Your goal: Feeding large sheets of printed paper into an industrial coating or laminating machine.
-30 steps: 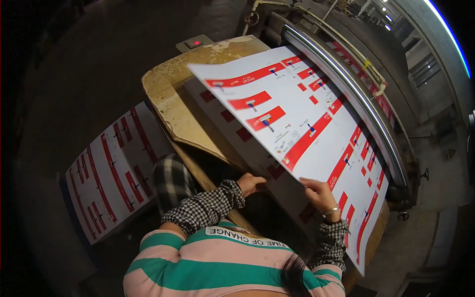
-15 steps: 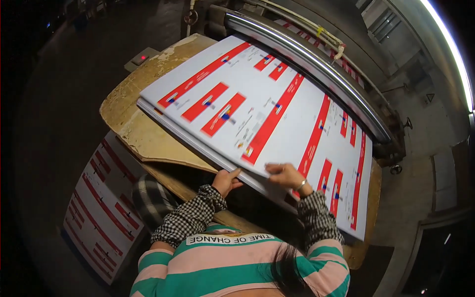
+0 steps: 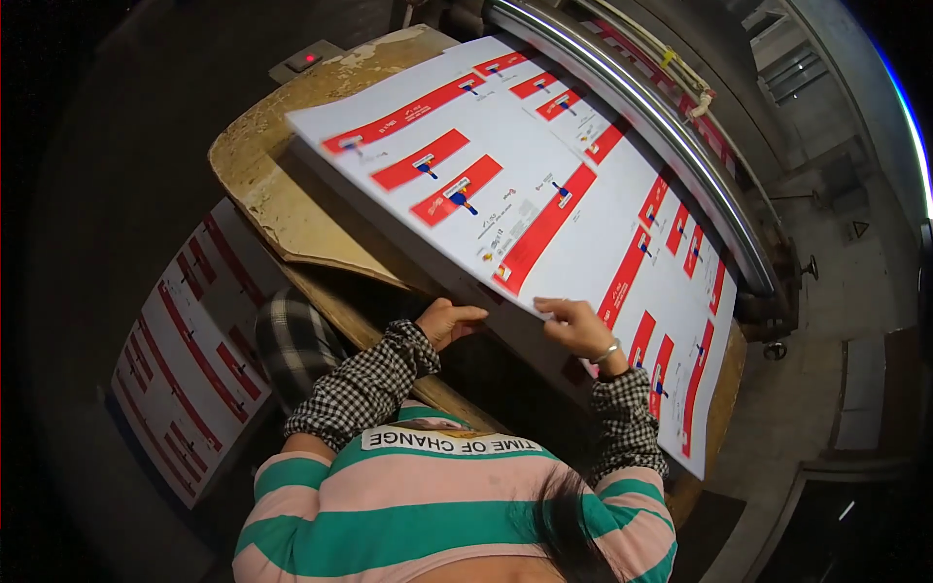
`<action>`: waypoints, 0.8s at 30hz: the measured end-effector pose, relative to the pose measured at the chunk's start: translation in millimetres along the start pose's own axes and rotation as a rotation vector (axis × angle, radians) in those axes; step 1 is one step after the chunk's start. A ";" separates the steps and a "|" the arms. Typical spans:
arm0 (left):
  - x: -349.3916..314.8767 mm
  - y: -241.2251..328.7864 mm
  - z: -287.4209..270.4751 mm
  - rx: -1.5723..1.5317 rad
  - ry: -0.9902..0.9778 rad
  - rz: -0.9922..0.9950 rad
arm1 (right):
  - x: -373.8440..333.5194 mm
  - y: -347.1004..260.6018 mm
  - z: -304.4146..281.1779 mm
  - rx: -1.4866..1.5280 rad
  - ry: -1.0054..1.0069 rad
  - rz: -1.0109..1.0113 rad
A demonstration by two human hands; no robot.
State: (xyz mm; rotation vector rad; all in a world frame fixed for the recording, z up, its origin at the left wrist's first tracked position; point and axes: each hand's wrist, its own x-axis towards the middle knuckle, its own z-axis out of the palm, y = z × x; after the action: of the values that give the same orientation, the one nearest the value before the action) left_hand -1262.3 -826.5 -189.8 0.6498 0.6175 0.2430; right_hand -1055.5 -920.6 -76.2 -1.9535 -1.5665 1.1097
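Note:
A large white printed sheet [image 3: 530,151] with red bands and small blue marks slopes from the metal roller [image 3: 671,146] toward me. My right hand [image 3: 580,330] pinches its near edge between thumb and fingers, holding that edge raised above what lies below. To its left, my left hand [image 3: 450,323] stays low by the sheet's near side, fingers stretched out to the right and nothing visible in them. Shadow under the raised edge hides most of the surface beneath. The sheet's left corner curls up over the worn wooden table [image 3: 282,209].
A stack of similar red-banded sheets [image 3: 194,360] lies lower at the left. A small box with a red light [image 3: 310,59] sits at the table's far left corner. Beyond the roller runs a pale pipe [image 3: 641,39]; a handwheel [image 3: 775,351] is at the right.
The sheet's near edge has risen, with its left corner lifting off the stack. My right hand still grips the edge; my left hand has come away from the stack's edge. The view has shifted slightly.

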 end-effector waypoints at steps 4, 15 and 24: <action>6.3 -5.7 6.4 -0.226 0.122 0.151 | -15.2 -16.6 0.1 0.040 0.190 -0.153; 0.5 -0.7 15.6 -0.172 0.260 0.173 | 5.3 20.7 22.9 0.133 -0.035 0.004; 2.8 -3.2 9.4 -0.111 0.102 0.081 | 26.7 30.9 45.3 -0.636 0.263 -0.158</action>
State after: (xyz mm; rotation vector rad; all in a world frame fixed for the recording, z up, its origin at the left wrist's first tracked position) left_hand -1254.4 -832.5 -187.2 0.5584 0.6707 0.3854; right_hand -1070.0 -912.0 -134.9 -2.1803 -2.0362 0.2781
